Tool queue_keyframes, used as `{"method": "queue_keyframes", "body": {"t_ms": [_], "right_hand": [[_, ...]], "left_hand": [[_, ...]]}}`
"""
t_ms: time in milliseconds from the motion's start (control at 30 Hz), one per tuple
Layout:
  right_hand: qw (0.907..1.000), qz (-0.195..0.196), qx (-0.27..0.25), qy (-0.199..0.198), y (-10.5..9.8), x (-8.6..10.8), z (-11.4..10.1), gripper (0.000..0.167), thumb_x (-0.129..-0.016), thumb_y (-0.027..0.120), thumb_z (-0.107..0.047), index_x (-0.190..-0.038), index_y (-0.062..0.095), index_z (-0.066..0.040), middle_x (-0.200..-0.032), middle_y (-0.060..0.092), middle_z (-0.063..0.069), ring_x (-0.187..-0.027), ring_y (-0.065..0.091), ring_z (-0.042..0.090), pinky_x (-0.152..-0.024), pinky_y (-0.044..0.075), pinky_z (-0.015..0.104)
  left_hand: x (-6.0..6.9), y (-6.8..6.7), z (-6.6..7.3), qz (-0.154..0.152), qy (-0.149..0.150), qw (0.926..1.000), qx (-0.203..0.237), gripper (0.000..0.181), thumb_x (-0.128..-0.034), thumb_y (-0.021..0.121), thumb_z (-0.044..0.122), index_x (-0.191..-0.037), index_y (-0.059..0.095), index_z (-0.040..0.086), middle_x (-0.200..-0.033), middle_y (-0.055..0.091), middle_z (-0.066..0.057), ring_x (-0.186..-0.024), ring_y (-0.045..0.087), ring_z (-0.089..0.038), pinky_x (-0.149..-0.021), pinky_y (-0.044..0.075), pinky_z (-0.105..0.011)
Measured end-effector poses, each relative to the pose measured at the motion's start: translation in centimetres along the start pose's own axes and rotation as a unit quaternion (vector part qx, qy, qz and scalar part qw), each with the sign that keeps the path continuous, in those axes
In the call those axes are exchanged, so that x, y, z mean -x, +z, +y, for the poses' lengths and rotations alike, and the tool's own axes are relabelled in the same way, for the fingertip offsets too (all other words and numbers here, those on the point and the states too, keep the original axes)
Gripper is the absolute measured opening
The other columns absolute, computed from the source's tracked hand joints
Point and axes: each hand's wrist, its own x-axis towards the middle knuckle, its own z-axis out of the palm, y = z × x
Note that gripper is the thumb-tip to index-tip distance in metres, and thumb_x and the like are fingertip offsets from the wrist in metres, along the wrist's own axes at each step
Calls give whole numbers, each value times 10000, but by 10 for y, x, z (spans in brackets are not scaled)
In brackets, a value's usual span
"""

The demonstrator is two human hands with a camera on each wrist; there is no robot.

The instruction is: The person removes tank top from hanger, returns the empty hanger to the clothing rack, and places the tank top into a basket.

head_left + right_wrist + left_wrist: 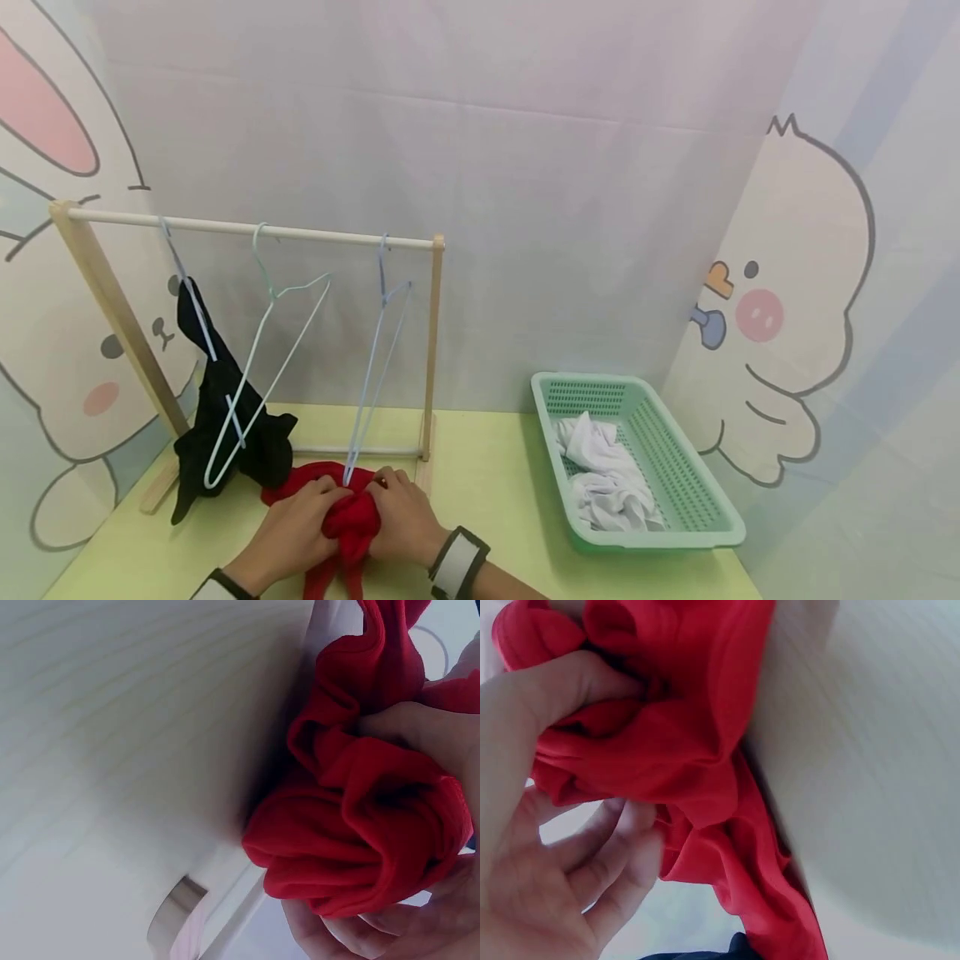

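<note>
A bunched red garment (352, 518) lies at the front of the table, below the rack. My left hand (303, 523) grips its left side, with the thumb pressed into the folds in the left wrist view, where the red cloth (682, 750) trails downward. From the other side my right hand (407, 518) holds the same garment; in the right wrist view the thumb sinks into the gathered red cloth (337, 832) and the fingers curl beneath. The lower end of a pale blue hanger (367, 392) reaches down to the garment between both hands.
A wooden rack (330, 237) stands at the left, bearing a pale green hanger (242, 379) and a black garment (264, 442) on another hanger. A green basket (660, 540) with crumpled white clothes (606, 467) stands on the table's right side. Patterned curtains enclose the table.
</note>
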Motion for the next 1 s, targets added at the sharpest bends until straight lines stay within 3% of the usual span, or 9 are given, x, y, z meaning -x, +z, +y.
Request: {"method": "queue_keyframes", "body": {"t_ms": [133, 267, 433, 633, 767, 900, 1000], "right_hand": [[9999, -2, -119, 22, -1, 1, 5, 525, -759, 931, -362, -1193, 731, -145, -1251, 646, -11, -1047, 605, 108, -803, 531, 215], [9997, 21, -227, 70, -4, 2, 8, 553, -743, 942, -359, -1197, 722, -132, -1190, 680, -9, -964, 634, 93, -733, 533, 226], [9993, 46, -364, 113, -10, 4, 9, 531, -740, 941, -313, -1184, 717, -125, -1098, 700, -13, -867, 636, 67, -670, 514, 217], [9990, 125, -398, 142, -16, 5, 10, 505, -730, 933, -265, -1160, 707, -127, -998, 681, -36, -788, 595, 29, -623, 491, 216], [9988, 223, -429, 103, -19, 7, 13, 462, -735, 923, -261, -1115, 691, -136, -930, 657, -52, -738, 572, 18, -590, 468, 210], [9978, 326, -581, 57, -24, 10, 18, 430, -751, 911, -264, -1099, 689, -145, -896, 645, -61, -723, 559, 9, -577, 454, 205], [9970, 378, -674, 57, -28, 13, 22, 421, -766, 904, -266, -1109, 695, -141, -906, 651, -54, -742, 569, 9, -587, 460, 208]], "left_hand": [[-3, 0, 2, 61, -34, 10000, 30, 546, -674, 1002, 309, -1151, 771, 178, -1160, 642, -9, -1029, 631, -231, -855, 620, -510], [-4, -1, 5, -119, -53, 9998, 180, 592, -727, 974, 283, -1239, 750, 89, -1300, 694, -131, -1146, 673, -356, -933, 581, -627], [-5, -3, 8, -200, -183, 9985, 479, 585, -771, 957, 259, -1279, 733, 73, -1171, 757, -70, -1021, 704, -273, -895, 603, -572], [-8, -6, 13, -282, -298, 9973, 605, 592, -763, 967, 222, -1287, 732, 76, -1097, 751, -42, -900, 658, -204, -806, 622, -509], [-9, -8, 16, -258, -359, 9948, 920, 552, -766, 961, 167, -1265, 737, 97, -1033, 736, 8, -856, 629, -164, -773, 604, -447], [-12, -8, 19, -168, -247, 9911, 1298, 546, -760, 957, 113, -1257, 732, 114, -1011, 739, 40, -851, 627, -145, -778, 606, -438], [-14, -5, 21, -22, -4, 9900, 1410, 558, -757, 953, 87, -1264, 722, 115, -1042, 753, 33, -881, 656, -144, -818, 625, -461]]}}
